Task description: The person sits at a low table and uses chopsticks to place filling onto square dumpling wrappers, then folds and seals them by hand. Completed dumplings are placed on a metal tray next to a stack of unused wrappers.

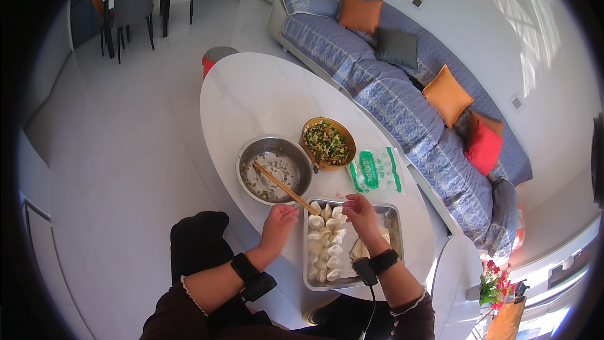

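Observation:
My left hand (281, 218) hovers with curled fingers beside the upper left corner of a steel tray (306, 264); nothing plain shows in it. Over the tray's upper middle is my right hand (357, 211), fingers bent, close to a dumpling; whether it touches or holds one I cannot tell. Rows of white dumplings (325, 241) fill the tray's left half, and dough wrappers (361, 250) lie at its right, partly under my right wrist. A pair of wooden chopsticks (283, 186) slants from inside a steel bowl (245, 184) to the tray's corner. Little food bits cling inside that bowl.
A brown bowl of chopped filling (329, 144) with a dark handle in it stands behind the tray. Beside it lies a green-and-white plastic bag (376, 170). All rest on an oval white table (250, 89). A sofa (377, 85) runs along the right; a bin (219, 54) stands beyond.

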